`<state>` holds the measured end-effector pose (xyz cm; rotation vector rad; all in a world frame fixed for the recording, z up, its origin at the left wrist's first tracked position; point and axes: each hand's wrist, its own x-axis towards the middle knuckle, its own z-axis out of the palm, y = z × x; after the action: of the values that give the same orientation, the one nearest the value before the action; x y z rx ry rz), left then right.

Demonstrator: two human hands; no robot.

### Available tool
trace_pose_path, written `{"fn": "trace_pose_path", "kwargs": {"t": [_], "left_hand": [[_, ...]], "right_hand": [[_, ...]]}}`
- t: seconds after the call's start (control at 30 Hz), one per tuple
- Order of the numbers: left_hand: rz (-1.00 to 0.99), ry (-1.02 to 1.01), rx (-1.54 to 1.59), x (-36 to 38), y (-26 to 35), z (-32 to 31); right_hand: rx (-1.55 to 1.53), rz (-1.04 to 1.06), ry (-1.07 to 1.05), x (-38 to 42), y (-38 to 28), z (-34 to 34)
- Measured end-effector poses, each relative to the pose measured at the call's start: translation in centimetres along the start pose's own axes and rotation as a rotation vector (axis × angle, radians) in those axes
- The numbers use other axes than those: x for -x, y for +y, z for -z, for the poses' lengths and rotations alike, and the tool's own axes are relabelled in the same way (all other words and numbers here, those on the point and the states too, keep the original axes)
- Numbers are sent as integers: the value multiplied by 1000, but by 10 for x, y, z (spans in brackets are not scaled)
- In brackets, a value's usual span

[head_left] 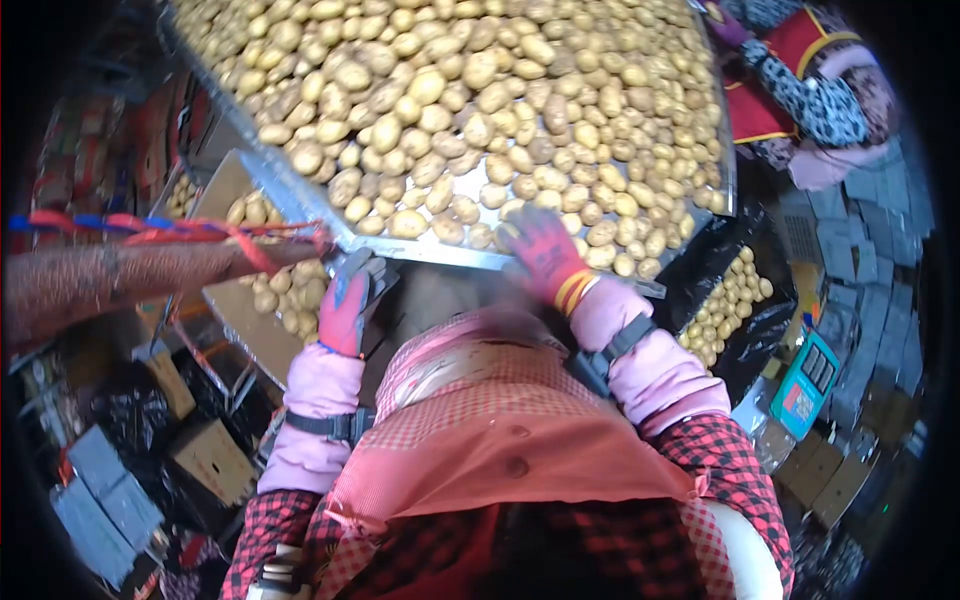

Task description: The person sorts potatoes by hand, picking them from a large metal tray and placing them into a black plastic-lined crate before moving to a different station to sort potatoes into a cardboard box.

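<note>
A broad metal sorting tray full of potatoes (480,70) slopes toward me, its near rim (430,251) crossing in front of my body. My right hand (545,250), in a red and grey glove with yellow cuff bands, reaches over this rim. Its fingers lie outstretched on or beside the nearest potatoes; I see none gripped. By the tray's near left corner is my left hand (346,300), gloved alike. Its dark fingertips are bent and slightly apart, with no held thing visible. Under the rim between my hands, a brownish area is blurred.
A cardboard box (235,190) with potatoes stands at left under the tray. A thick pole (130,285) wrapped in cords juts in from the left. At right, black plastic holds small potatoes (728,305), near a teal scale (806,385). A co-worker's patterned sleeve (820,100) is top right.
</note>
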<state>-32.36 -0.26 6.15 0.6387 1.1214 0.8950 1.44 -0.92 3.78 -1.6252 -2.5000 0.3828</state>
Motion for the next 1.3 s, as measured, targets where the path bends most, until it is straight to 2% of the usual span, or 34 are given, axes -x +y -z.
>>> {"fn": "trace_pose_path", "kwargs": {"t": [0.13,0.17,0.27,0.3,0.33,0.43,0.5,0.53,0.6,0.67,0.8,0.9,0.93,1.0,1.03,1.13,1.17,1.23,1.3], "left_hand": [[19,-123,-108,-18,8,-17],[51,-99,-68,-24,6,-26],[-259,-258,-358,-48,-3,-66],[-366,-275,-575,-47,7,-88],[-719,-355,-996,-65,6,-92],[-1012,-451,-1213,-97,11,-142],[-1139,-406,-1364,-127,16,-166],[-1174,-364,-1433,-142,17,-175],[-1156,-345,-1569,-162,21,-175],[-1148,-369,-1684,-181,21,-170],[-1182,-405,-1589,-159,21,-152],[-1178,-203,-1520,-133,30,-129],[-1136,-112,-1503,-132,29,-112],[-1072,60,-1667,-123,26,-77],[-1030,77,-1685,-126,22,-61],[-961,86,-1699,-128,18,-51],[-933,85,-1696,-128,17,-51],[-893,68,-1677,-128,20,-53],[-844,69,-1659,-126,20,-55]], "right_hand": [[-186,-88,118,58,-6,-4],[-225,-129,149,74,-6,-2],[-294,-323,79,105,-16,19],[-495,-373,106,109,-22,36],[-521,-417,91,120,-22,25],[-550,-537,4,145,-23,-4],[-506,-607,-128,148,-24,0],[-481,-606,-63,149,-23,-3],[-433,-598,66,151,-17,-13],[-477,-601,98,139,-6,-1],[-453,-647,67,120,14,32],[-462,-652,51,105,31,49],[-463,-635,111,102,39,44],[-456,-606,230,95,63,30],[-513,-680,224,85,69,45],[-660,-625,552,62,119,24],[-758,-677,669,51,149,4],[-1182,-655,886,36,220,-33],[-1835,-462,1055,31,276,-51]]}}
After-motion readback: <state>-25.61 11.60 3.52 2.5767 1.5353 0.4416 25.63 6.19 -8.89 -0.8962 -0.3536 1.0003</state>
